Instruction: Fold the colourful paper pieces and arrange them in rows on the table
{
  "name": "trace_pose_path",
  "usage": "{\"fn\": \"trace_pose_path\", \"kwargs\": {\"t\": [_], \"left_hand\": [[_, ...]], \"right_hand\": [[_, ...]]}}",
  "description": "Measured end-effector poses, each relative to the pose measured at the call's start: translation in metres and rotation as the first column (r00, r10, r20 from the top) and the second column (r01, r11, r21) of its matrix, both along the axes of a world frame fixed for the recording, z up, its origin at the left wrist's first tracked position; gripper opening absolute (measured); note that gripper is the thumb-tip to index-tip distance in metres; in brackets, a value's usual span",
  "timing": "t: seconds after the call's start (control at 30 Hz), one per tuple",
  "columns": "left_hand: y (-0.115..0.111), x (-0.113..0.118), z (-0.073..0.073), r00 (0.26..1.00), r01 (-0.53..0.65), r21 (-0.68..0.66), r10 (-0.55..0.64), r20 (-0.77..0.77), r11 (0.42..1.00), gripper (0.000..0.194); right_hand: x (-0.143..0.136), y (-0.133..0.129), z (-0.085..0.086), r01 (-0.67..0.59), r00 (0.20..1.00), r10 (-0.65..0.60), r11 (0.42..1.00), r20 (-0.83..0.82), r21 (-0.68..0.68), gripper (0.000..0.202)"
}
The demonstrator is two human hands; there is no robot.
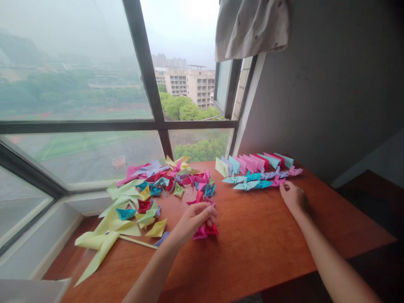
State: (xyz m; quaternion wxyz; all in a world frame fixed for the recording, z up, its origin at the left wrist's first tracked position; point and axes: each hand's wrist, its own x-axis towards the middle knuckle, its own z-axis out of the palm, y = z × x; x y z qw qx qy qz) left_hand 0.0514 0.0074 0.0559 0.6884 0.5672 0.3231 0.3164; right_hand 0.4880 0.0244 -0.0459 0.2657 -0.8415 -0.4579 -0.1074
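Note:
My left hand (pixel 200 216) is over magenta and red folded paper pieces (pixel 205 231) at the middle of the wooden table; its fingers are curled, and what they hold, if anything, is hidden. My right hand (pixel 291 194) pinches the tip of a pink paper crane (pixel 277 181) at the right end of the front row. Beside it lie teal and light blue cranes (pixel 246 185), with purple and pink cranes (pixel 295 171) in a row behind. Farther back, folded paper pieces (pixel 252 163) in green, blue, pink and red stand side by side.
At the left of the table (pixel 246 252) lie a yellow pinwheel (pixel 105 235) on a stick, a pale green pinwheel (pixel 124 193), several paper boats (pixel 157 228) and purple paper (pixel 150 169). Windows border the far and left sides; a grey wall (pixel 315 97) rises at the right.

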Motion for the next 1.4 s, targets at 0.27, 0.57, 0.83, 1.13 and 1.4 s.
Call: {"fn": "trace_pose_path", "kwargs": {"t": [0.27, 0.57, 0.83, 1.13, 1.4], "left_hand": [[-0.001, -0.001, 0.002, 1.0, -0.002, 0.016, 0.002, -0.002, 1.0, 0.038], [-0.001, -0.001, 0.003, 1.0, -0.001, 0.013, 0.001, 0.0, 1.0, 0.037], [-0.002, 0.0, 0.006, 1.0, -0.004, -0.002, 0.004, 0.01, 1.0, 0.037], [-0.002, 0.0, 0.002, 1.0, -0.012, 0.009, 0.012, 0.006, 1.0, 0.04], [0.002, -0.007, 0.01, 0.997, -0.062, 0.071, 0.065, -0.045, 0.996, 0.037]], "right_hand": [[-0.001, 0.003, 0.004, 0.029, 0.999, -0.029, 0.999, -0.014, -0.024, 0.018], [-0.005, 0.001, 0.005, 0.041, 0.999, -0.042, 0.999, -0.013, -0.029, 0.017], [0.001, 0.001, 0.0, 0.009, 1.0, -0.009, 1.0, -0.018, -0.011, 0.02], [-0.02, -0.009, 0.014, 0.004, 0.99, 0.014, 0.992, -0.141, 0.126, 0.022], [-0.071, -0.015, 0.033, -0.11, 0.97, 0.154, 0.969, -0.191, 0.22, 0.032]]}}
